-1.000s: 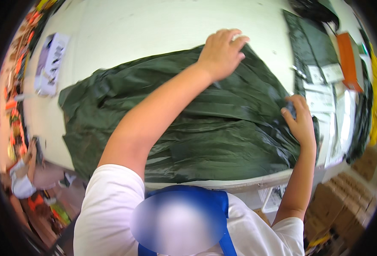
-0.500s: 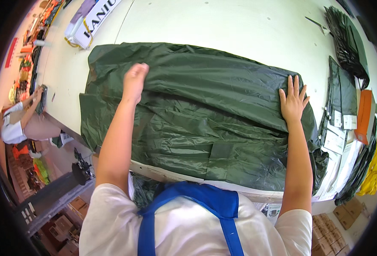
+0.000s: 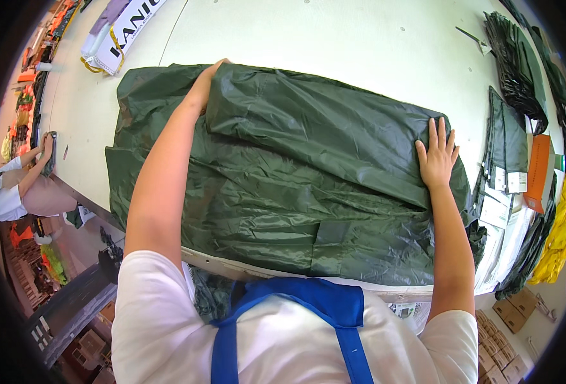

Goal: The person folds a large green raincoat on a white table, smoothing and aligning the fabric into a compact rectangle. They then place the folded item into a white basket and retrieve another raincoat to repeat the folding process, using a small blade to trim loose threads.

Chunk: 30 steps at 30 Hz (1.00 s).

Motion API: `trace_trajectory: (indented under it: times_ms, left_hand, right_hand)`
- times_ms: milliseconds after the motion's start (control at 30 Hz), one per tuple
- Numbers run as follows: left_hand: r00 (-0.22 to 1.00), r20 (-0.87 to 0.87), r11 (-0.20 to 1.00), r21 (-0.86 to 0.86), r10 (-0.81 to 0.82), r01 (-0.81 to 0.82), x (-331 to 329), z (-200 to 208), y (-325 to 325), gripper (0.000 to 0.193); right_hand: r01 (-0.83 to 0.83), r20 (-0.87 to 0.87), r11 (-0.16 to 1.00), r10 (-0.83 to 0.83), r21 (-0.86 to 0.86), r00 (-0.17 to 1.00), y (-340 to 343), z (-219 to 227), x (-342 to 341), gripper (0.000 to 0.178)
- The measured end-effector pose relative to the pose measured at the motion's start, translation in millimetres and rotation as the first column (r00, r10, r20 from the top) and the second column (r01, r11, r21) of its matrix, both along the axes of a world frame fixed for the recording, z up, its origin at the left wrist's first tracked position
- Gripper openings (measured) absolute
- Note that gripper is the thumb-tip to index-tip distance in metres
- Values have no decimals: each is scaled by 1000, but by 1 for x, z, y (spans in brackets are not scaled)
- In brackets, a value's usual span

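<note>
A broad piece of thin, shiny dark green fabric (image 3: pixel 283 173), creased and layered, lies across the white table. A rectangular flap or patch (image 3: pixel 331 240) shows on its near part. My left hand (image 3: pixel 207 84) reaches to the fabric's far edge, left of the middle. A raised fold covers most of its fingers, so their grip is hidden. Near the right end of the fabric, my right hand (image 3: pixel 438 157) lies flat with fingers spread, pressing on the top layer.
Stacked folded dark green pieces (image 3: pixel 510 141) with white labels lie at the right, beside an orange box (image 3: pixel 539 173) and yellow fabric (image 3: pixel 557 237). A white box (image 3: pixel 123 41) stands far left. At the table's left side another person (image 3: pixel 20 182) handles a dark item.
My left hand has moved away from me to the far edge, and a fold of fabric now rises over its fingers. My right hand stays on the right end.
</note>
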State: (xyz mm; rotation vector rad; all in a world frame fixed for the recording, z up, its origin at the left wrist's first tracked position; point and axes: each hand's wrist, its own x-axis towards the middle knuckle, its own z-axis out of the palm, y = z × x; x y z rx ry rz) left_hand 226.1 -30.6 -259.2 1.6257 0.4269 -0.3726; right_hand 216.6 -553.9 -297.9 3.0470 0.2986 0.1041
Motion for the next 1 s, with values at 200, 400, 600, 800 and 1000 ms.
trace_trajectory:
  times_ms: [200, 400, 600, 800, 1000]
  left_hand:
    - [960, 223, 919, 315, 171, -236, 2, 14, -7, 17]
    - [785, 607, 704, 611, -125, -361, -144, 37, -48, 21]
    - [778, 196, 437, 893, -597, 110, -182, 18, -107, 32]
    - [706, -196, 243, 848, -680, 470, -159, 23, -107, 21]
    - [763, -34, 329, 889, -646, 319, -205, 12, -116, 14]
  right_hand:
    - [22, -4, 999, -22, 49, 1000, -2, 0, -1, 62]
    - [-90, 126, 862, 31, 499, 992, -6, 61, -44, 36]
    - [241, -167, 847, -183, 474, 969, -46, 60, -165, 23]
    - [362, -378, 906, -263, 219, 888, -43, 61, -171, 30]
    - [296, -317, 950, -250, 104, 915, -68, 54, -221, 38]
